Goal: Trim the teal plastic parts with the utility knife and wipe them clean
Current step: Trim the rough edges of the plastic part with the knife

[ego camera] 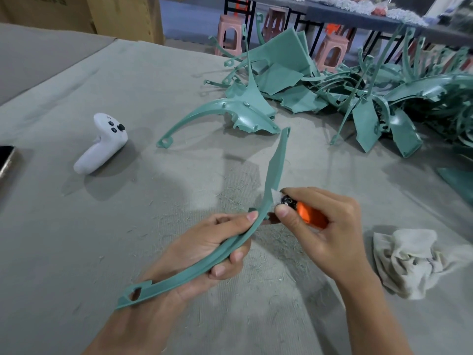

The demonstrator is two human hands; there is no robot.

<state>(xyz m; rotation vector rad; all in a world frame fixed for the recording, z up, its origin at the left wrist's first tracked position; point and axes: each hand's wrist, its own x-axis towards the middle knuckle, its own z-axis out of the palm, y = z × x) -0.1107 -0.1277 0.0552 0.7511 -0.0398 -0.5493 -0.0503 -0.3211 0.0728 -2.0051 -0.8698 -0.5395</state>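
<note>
Teal curved plastic strip (222, 254) gripped by left hand (202, 254); right hand (320, 226) holds orange knife (309, 215).

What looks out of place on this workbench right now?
A white handheld controller lies at the left of the table, unrelated to trimming. Fine shavings litter the middle, as trimming would leave. The teal parts sit in a tangled heap at far right.
</note>
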